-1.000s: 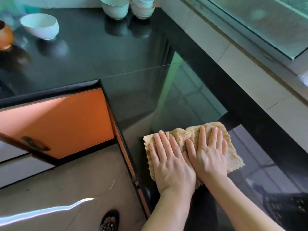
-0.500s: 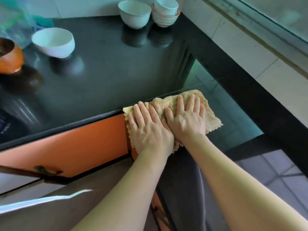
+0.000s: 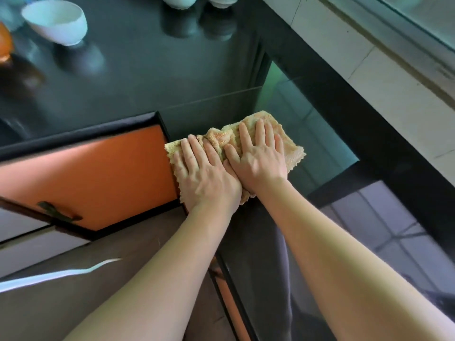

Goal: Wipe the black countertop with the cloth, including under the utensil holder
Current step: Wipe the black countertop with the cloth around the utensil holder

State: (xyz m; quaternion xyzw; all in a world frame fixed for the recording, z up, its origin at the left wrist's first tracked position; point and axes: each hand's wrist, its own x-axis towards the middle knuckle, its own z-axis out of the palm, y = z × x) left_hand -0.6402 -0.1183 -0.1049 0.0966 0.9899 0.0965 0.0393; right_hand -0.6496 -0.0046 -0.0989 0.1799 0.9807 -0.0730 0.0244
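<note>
A tan terry cloth (image 3: 222,137) lies bunched on the glossy black countertop (image 3: 147,77), at the inner corner of its L-shape. My left hand (image 3: 206,175) presses flat on the cloth's left half, fingers straight, right at the counter's edge above the orange cabinet. My right hand (image 3: 258,158) presses flat on the right half, fingers spread. The two hands touch side by side. No utensil holder is in view.
A white bowl (image 3: 55,22) stands at the back left, beside an orange bowl (image 3: 5,43) at the frame's edge. More white bowls (image 3: 179,1) sit at the far back. An orange cabinet door (image 3: 93,178) is below the edge. A tiled sill (image 3: 369,77) runs along the right.
Both hands pushed the cloth away along the counter to the inner corner, then drew it slightly back. The cloth is more bunched between the hands now.
</note>
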